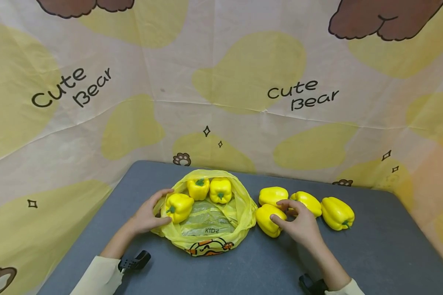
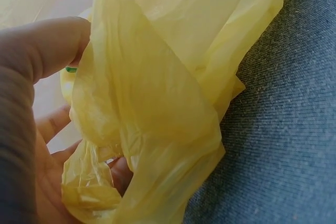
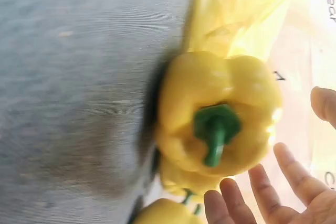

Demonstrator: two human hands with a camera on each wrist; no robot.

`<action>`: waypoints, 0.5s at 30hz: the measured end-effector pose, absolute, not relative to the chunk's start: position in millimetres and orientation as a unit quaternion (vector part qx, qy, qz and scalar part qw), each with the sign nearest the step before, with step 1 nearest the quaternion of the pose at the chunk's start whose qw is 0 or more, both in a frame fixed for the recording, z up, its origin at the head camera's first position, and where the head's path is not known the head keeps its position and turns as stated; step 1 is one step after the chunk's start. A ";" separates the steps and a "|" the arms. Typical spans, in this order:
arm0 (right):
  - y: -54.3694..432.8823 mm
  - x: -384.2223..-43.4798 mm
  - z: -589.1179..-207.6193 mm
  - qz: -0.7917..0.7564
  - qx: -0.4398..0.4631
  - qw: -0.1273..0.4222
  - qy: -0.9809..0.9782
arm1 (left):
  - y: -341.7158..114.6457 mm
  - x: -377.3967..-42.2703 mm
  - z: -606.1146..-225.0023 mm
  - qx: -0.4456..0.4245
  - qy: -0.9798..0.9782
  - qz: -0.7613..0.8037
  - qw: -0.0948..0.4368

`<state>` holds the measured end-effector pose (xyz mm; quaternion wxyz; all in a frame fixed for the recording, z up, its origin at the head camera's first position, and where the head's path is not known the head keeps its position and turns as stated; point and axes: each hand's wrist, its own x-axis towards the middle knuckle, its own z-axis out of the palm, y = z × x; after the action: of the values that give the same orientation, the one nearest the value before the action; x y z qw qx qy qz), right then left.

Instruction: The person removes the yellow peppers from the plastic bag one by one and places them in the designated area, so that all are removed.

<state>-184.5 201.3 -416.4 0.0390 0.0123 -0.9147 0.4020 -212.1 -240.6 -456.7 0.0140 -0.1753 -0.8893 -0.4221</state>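
Observation:
A yellow plastic bag (image 1: 206, 248) lies with its mouth wide, and three yellow bell peppers sit inside, the nearest one (image 1: 179, 207) at its left side. My left hand (image 1: 147, 215) holds the bag's left rim; in the left wrist view, folds of the bag (image 2: 152, 108) hide part of its fingers. My right hand (image 1: 300, 225) is over a yellow bell pepper (image 1: 268, 220) just right of the bag, thumb and fingers spread. In the right wrist view this pepper (image 3: 220, 93) shows its green stem, and the fingertips (image 3: 257, 174) lie beside it without a grip.
More yellow bell peppers lie to the right on the grey table (image 1: 384, 246): one behind (image 1: 273, 196), one beyond my right hand (image 1: 307, 203) and one farthest right (image 1: 337, 213). A patterned cloth (image 1: 240, 82) hangs behind the table.

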 end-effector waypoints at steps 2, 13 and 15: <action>199.6 -184.3 -412.3 0.406 0.019 0.047 -0.913 | -240.6 -211.5 -455.8 -0.178 -0.890 -0.421 0.014; 180.7 -188.6 -399.2 0.473 0.106 0.073 -0.872 | -240.8 -208.1 -451.3 -0.180 -0.886 -0.426 0.014; 174.6 -189.7 -396.8 0.479 0.110 0.072 -0.868 | -241.3 -208.2 -452.0 -0.179 -0.887 -0.425 0.014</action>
<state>-189.7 174.6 -396.8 0.0720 0.1099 -0.8678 0.4792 -208.2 -241.3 -452.0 0.0136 -0.1792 -0.8874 -0.4246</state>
